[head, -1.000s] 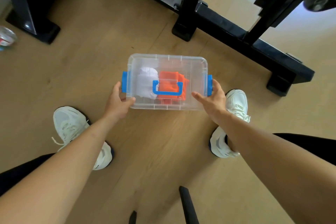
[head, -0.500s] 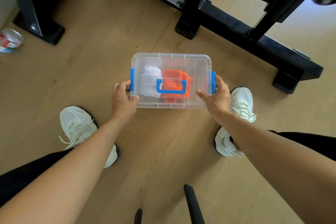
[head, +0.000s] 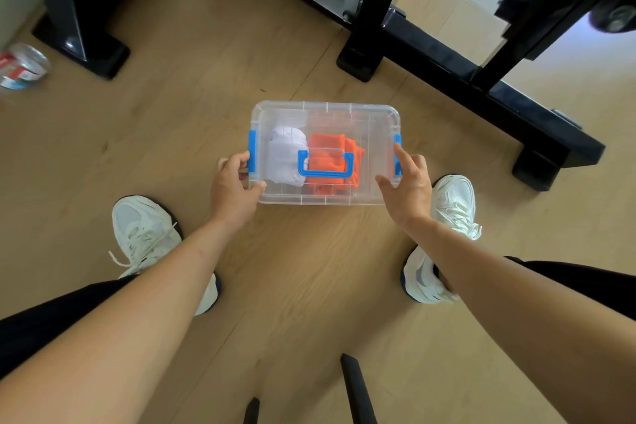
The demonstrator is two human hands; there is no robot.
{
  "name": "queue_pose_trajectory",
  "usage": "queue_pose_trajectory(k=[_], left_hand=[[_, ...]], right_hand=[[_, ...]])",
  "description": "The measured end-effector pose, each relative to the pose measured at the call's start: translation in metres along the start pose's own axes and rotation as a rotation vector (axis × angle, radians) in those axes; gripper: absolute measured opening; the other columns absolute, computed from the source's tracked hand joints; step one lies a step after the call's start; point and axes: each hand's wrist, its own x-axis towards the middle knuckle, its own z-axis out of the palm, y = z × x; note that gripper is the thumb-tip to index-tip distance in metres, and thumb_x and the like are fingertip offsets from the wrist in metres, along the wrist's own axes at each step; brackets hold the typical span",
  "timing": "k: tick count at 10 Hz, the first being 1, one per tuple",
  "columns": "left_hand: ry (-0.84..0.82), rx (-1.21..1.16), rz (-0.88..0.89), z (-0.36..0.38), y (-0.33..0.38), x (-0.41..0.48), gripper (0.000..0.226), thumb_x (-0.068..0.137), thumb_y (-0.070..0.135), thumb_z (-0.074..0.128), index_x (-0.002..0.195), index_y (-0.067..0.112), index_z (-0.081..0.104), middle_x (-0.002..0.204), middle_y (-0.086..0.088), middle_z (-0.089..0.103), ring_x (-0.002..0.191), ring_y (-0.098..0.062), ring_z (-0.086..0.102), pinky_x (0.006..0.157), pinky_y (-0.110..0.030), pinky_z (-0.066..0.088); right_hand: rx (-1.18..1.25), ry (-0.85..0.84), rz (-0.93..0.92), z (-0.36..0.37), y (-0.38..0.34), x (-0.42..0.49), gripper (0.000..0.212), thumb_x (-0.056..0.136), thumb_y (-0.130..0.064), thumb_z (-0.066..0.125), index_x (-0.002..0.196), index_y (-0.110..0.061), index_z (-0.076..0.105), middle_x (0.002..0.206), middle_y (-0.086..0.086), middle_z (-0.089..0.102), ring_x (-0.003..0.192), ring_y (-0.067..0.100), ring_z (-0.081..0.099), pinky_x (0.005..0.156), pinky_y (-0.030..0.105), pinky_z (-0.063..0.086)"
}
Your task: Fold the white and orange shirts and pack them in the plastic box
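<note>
From the head view, the plastic box [head: 371,120] is sitting lidded on the floor between the shoes, white shirt [head: 282,158] and orange shirt [head: 327,155] lying side by side inside. The left hand [head: 231,193] is clasping the left latch end; the right hand [head: 409,186] is spreading open-fingered at the right latch (touching, not closed). It should lift light and rigid, though slick; the blue handle [head: 325,170] looks the safest hold.
</note>
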Motion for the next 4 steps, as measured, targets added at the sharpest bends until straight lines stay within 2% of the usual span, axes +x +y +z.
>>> queue_pose_trajectory(k=[1, 2, 3, 4], left_hand=[[-0.086, 0.063, -0.046, -0.014, 0.007, 0.000, 0.056, 0.089, 0.020, 0.071, 0.142, 0.020, 0.051, 0.129, 0.004, 0.052, 0.106, -0.016, 0.058, 0.092, -0.033, 0.051], [-0.165, 0.122, -0.083, -0.032, 0.014, -0.002, 0.051, 0.089, 0.026, 0.069, 0.137, 0.020, 0.055, 0.117, 0.004, 0.062, 0.104, -0.020, 0.062, 0.095, -0.040, 0.052], [-0.242, 0.125, -0.108, -0.055, 0.041, -0.009, 0.040, 0.089, 0.020, 0.069, 0.128, 0.015, 0.063, 0.107, 0.000, 0.066, 0.106, -0.022, 0.064, 0.092, -0.033, 0.049], [-0.284, 0.125, -0.029, -0.072, 0.079, -0.028, 0.028, 0.090, 0.017, 0.069, 0.118, 0.013, 0.070, 0.104, -0.001, 0.067, 0.098, -0.016, 0.061, 0.086, -0.026, 0.043]], right_hand=[[-0.037, -0.103, -0.017, -0.013, -0.006, 0.005, 0.072, 0.089, -0.021, 0.071, 0.152, -0.028, 0.038, 0.122, -0.003, 0.049, 0.103, 0.014, 0.051, 0.088, 0.025, 0.041], [-0.142, -0.168, 0.007, -0.029, -0.016, 0.005, 0.068, 0.088, -0.022, 0.069, 0.150, -0.027, 0.041, 0.135, 0.004, 0.053, 0.124, 0.026, 0.049, 0.103, 0.037, 0.043], [-0.126, -0.189, 0.084, -0.046, -0.036, -0.004, 0.061, 0.089, -0.019, 0.066, 0.147, -0.019, 0.047, 0.144, 0.007, 0.050, 0.133, 0.029, 0.046, 0.107, 0.037, 0.040], [-0.026, -0.251, 0.121, -0.064, -0.058, -0.015, 0.049, 0.089, -0.018, 0.066, 0.137, -0.017, 0.057, 0.135, 0.006, 0.060, 0.119, 0.024, 0.058, 0.096, 0.029, 0.045]])
